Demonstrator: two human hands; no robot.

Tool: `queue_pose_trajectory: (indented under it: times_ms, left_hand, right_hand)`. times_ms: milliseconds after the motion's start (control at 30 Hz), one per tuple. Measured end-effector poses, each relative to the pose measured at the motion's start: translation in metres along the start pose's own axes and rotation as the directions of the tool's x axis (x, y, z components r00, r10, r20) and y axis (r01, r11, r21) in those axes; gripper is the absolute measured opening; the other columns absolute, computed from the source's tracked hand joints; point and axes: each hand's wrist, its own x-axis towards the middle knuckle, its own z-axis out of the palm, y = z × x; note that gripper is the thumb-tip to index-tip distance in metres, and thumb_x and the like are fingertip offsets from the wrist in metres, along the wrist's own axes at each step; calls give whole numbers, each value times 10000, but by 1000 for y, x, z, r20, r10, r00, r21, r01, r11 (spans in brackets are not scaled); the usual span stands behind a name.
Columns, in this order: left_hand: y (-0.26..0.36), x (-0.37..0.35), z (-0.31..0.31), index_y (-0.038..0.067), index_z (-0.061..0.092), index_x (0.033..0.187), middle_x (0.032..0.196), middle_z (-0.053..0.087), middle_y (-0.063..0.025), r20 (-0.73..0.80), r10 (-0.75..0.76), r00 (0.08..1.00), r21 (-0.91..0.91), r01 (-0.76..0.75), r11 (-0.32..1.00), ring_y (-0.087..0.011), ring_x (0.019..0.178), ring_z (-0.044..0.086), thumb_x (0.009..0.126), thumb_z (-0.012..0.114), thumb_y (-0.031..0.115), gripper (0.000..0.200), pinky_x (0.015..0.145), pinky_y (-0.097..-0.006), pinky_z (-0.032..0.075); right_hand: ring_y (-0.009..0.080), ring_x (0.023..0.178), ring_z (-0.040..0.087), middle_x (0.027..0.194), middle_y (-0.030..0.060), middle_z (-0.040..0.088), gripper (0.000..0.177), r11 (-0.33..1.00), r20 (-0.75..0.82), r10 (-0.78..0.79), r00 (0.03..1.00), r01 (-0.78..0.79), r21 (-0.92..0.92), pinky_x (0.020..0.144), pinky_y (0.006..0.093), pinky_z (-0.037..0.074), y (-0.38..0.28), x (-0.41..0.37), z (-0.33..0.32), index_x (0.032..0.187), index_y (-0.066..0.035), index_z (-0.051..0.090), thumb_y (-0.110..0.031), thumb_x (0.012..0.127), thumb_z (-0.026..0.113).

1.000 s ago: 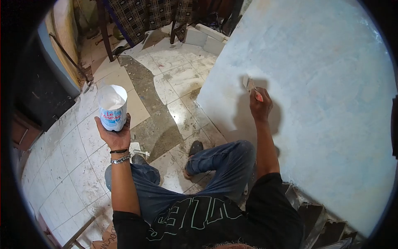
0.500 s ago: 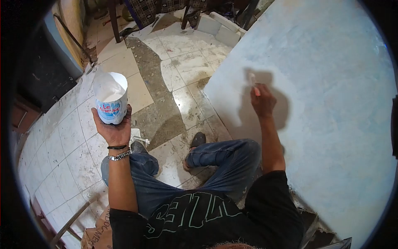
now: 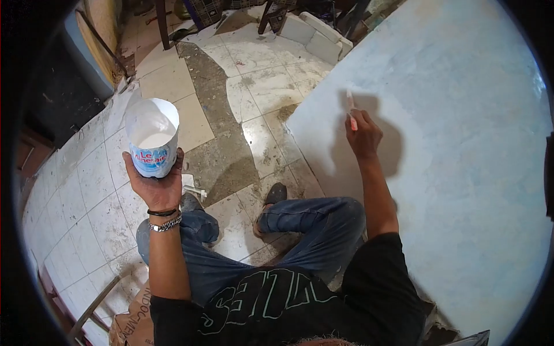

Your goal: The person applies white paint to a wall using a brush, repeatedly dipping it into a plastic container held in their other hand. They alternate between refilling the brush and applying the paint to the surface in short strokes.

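My left hand [image 3: 154, 187] is wrapped round the base of a cut-off plastic water bottle [image 3: 153, 155], held upright. White paint [image 3: 156, 140] shows inside it. At the pale blue-white wall [image 3: 456, 161], my right hand [image 3: 365, 135] is closed on a paintbrush [image 3: 350, 102] with a reddish handle end. The brush points up and away from me, its pale tip at or very near the wall surface. The hand casts a dark shadow around itself there.
Tiles [image 3: 98, 179], stained with white, cover the floor, with a bare cement strip [image 3: 213, 98] between them. A white tool with a handle [image 3: 195, 187] lies by my left foot. Pale blocks [image 3: 314, 37] stack at the wall's far end. A brown paper sack [image 3: 131, 323] lies at lower left.
The brush has swung to point more plainly upward along the wall, and my right hand has shifted slightly. The bottle tips a little more toward view, showing more paint.
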Motion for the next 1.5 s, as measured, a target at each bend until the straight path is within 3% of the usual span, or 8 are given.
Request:
queue_pose_trajectory:
  times_ms: [267,533,733,1033,1133,1267,1400,1500]
  left_hand:
    - [0,1,0,87,375,1353,1271,479,-193,-1,0,1000,-15,0,1000,-337,1118,512,868,501,545,679,867,-427,448]
    - [-4,1,-1,85,452,1263,1184,519,-134,12,1,1000,-8,-1,1000,-297,1035,528,863,509,568,630,823,-458,488]
    - [-5,0,2,87,375,1349,1269,485,-192,28,-4,1000,19,3,1000,-344,1124,510,871,497,547,675,851,-426,467]
    - [-5,1,-4,94,437,1278,1190,519,-134,16,2,1000,5,-3,1000,-303,1043,521,860,505,571,638,846,-477,464]
    - [-9,-1,-4,123,436,1285,1195,523,-133,-55,-27,998,5,27,1000,-306,1050,517,854,493,591,639,859,-493,450]
    - [-33,-17,1,123,466,1268,1128,575,-114,23,-123,992,34,122,992,-291,945,575,854,442,632,657,681,-383,497]
    - [-60,-37,-4,75,481,1238,1010,613,-143,142,-294,945,64,287,956,-289,785,614,847,390,683,728,479,-298,462]
    - [-87,-60,-17,77,491,1245,1048,619,-121,201,-358,912,44,357,933,-271,868,624,880,383,639,679,612,-329,506]
  right_hand:
    - [274,680,632,863,34,626,154,995,282,24,959,5,-100,564,385,503,15,-53,92,933,-120,612,-202,803,626]
    - [263,697,628,833,40,618,140,986,-2,132,991,-131,99,566,381,490,-10,-2,30,921,-116,607,-208,816,615]
    - [278,698,624,817,39,608,126,993,226,122,967,-117,-34,580,383,493,3,-61,64,896,-119,610,-192,797,634]
    - [218,651,615,830,55,616,112,980,-197,149,969,-118,161,562,331,482,-1,-34,-65,927,-81,639,-110,819,636]
    - [134,617,564,792,46,598,89,762,-115,457,882,-321,563,536,285,453,-12,-51,-85,921,-38,634,-89,849,621]
    - [99,587,495,819,74,588,124,72,150,704,695,-279,958,499,237,407,-75,-65,-126,951,17,598,-78,874,584]
    - [98,546,482,830,87,588,159,-150,220,675,704,-160,976,472,232,386,-111,-76,-156,997,26,568,-82,881,561]
    - [84,518,460,723,56,569,174,-166,227,652,724,-156,974,449,214,353,-136,-72,-174,1001,33,571,-91,878,565]
